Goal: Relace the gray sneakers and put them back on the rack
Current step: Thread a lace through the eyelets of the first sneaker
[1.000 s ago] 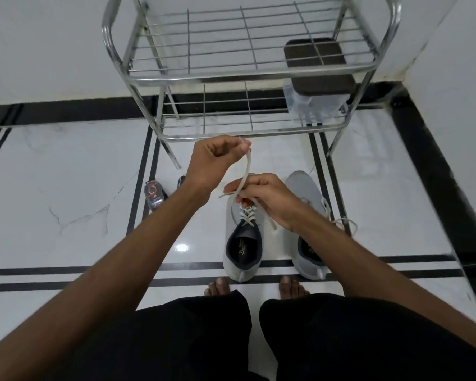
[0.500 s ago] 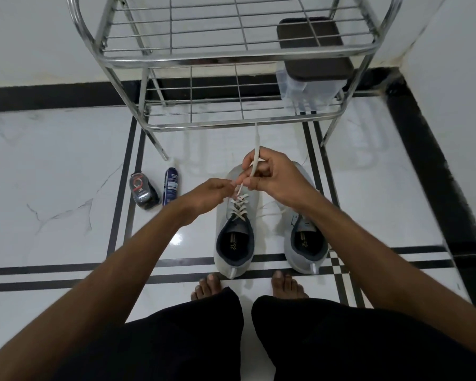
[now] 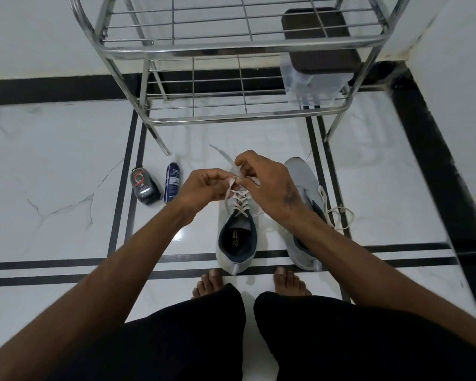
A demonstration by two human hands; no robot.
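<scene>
On floor, front of rack: both gray sneakers sit side by side on white marble tile, toes toward the steel rack [image 3: 239, 48], heels near the person's bare feet.
Left sneaker [image 3: 235, 237]: the one being worked; lace crossed through the eyelets near the tongue, collar open w/ dark lining showing.
Right sneaker [image 3: 302, 185]: partly hidden under the right forearm; its lace [image 3: 338, 215] lies loose in a loop on the tile beside it, so looks undone.
Left hand [image 3: 201, 188]: fingers closed, pinching a lace end just above the left sneaker's eyelets.
Right hand [image 3: 264, 180]: fingers curled, pinching the other lace end [image 3: 226, 158], which sticks up and away toward the rack.
Handling, lace (est.): light, flat, limp; won't hold shape, slips if grip is slack. Best taken near the tip w/ thumb + forefinger so it feeds straight thru an eyelet.
Handling, sneakers (est.): light, soft knit-looking upper, firmer sole. For the rack move, grab at heel collar or pinch both by the inner collars; avoid lifting by loose laces.
Look: pale gray uppers, dark navy lining, off-white laces, small tab at heel.
Nearby: black bottle [image 3: 144, 188] and blue can [image 3: 172, 182] lying left of the sneakers; clear box w/ dark lid [image 3: 316, 56] on rack's lower shelf.
Progress (est.): mid-lacing on 1st shoe; 2nd shoe and racking not yet done.
</scene>
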